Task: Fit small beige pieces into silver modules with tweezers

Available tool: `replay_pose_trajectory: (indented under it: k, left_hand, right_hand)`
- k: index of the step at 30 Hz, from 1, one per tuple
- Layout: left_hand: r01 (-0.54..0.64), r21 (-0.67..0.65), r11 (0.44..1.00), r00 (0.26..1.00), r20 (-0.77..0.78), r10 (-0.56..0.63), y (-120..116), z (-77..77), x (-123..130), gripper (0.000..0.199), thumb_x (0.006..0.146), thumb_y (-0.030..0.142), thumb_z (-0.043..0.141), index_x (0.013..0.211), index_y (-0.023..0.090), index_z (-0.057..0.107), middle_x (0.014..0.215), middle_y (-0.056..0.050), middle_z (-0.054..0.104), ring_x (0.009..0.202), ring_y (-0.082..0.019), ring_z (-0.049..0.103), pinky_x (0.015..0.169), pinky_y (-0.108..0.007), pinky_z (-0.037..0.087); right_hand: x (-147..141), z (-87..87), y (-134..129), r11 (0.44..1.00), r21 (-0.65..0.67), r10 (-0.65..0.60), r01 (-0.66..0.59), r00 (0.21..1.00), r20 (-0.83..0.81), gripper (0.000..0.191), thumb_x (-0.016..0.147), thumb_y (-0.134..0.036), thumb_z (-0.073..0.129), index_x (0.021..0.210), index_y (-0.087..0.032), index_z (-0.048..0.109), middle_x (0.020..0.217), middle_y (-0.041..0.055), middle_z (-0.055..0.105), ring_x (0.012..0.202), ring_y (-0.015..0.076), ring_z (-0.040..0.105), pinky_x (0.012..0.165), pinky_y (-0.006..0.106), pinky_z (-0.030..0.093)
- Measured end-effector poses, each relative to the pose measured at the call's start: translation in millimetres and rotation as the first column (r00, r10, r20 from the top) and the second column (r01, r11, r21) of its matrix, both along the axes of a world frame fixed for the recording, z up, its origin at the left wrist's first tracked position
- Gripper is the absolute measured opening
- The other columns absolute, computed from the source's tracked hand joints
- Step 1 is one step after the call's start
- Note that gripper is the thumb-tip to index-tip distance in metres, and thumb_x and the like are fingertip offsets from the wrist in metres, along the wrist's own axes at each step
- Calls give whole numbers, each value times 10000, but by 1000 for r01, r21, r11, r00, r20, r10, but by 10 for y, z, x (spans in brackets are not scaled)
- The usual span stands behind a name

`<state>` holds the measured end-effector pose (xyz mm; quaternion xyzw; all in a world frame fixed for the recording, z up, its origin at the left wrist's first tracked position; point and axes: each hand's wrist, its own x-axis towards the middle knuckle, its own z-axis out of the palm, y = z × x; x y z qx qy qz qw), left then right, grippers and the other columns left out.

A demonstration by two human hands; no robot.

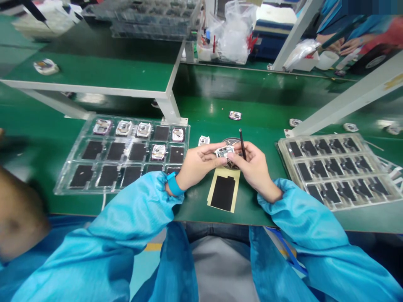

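The left hand [200, 165] and right hand [254, 165] close on a small white-and-metal electronic module [224, 152], its long axis lying sideways between their fingertips, above a tan sheet [223, 193] on the green tabletop [195, 205]. The right hand also pinches an upright dark stylus [242, 143].

Your green workbench [252, 121] carries a clear plastic tray [75, 159] on your left, another [283, 155] on your right, and a yellow-backed black pad [223, 193] between them.

left hand [199, 165], right hand [254, 166], white module [224, 152] between, black stylus [242, 144]
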<state>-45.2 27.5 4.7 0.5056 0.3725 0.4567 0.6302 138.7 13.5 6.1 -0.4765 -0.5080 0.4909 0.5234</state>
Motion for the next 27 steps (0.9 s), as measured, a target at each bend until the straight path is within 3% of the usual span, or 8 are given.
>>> replay_pose_trajectory:
  k: [5, 11, 15, 19, 22, 27]
  left_hand:
    - [-11, 12, 1000, 1000, 1, 11, -3, 47, 3, 395, 894, 439, 737, 1175, 165, 777, 1112, -119, 789, 790, -198, 760, 691, -312, 623]
    - [15, 31, 999, 999, 35, -16, -33, 20, 14, 414, 788, 303, 848, 1170, 170, 760, 1090, -102, 781, 818, -186, 752, 824, -354, 641]
    - [-7, 137, 991, 1000, 16, 5, -45, -36, 34, 308, 805, 261, 818, 1099, 177, 777, 1135, -96, 728, 905, -183, 739, 838, -319, 630]
    - [-14, 202, 979, 989, -141, 43, -83, -48, 54, 307, 885, 262, 733, 1181, 180, 737, 1174, -97, 714, 963, -188, 723, 872, -309, 605]
    - [22, 246, 969, 961, -273, 48, -124, -20, 63, 276, 956, 293, 642, 1194, 177, 719, 1090, -72, 750, 956, -185, 716, 907, -312, 583]
    - [-37, 334, 942, 924, -347, 160, -189, 19, 86, 240, 963, 302, 626, 1136, 180, 737, 994, -49, 765, 934, -192, 715, 883, -301, 573]
  right_hand:
    - [-21, -23, -1, 999, -4, -36, 36, 999, 2, 283, 780, -381, 840, 941, -226, 666, 881, 8, 719, 772, 161, 679, 744, 323, 604]
    - [-11, -14, -17, 999, -28, 28, -26, 996, 86, 361, 781, -451, 832, 1042, -224, 726, 918, 32, 750, 794, 193, 702, 760, 359, 612]
    - [-8, -13, -10, 997, -16, 83, -82, 987, 137, 309, 782, -486, 831, 906, -214, 756, 849, 30, 761, 779, 202, 708, 762, 359, 593]
    - [-24, -27, 10, 1000, -8, 24, -23, 984, 177, 331, 763, -507, 840, 859, -208, 736, 794, 25, 728, 716, 187, 660, 703, 342, 555]
    - [-59, -29, 5, 997, 56, -59, 47, 974, 220, 320, 778, -501, 824, 850, -209, 715, 780, 21, 690, 706, 176, 616, 669, 328, 527]
    - [-143, -28, -41, 995, 52, -94, 86, 979, 178, 395, 766, -588, 799, 819, -228, 645, 711, 3, 621, 645, 167, 559, 608, 323, 504]
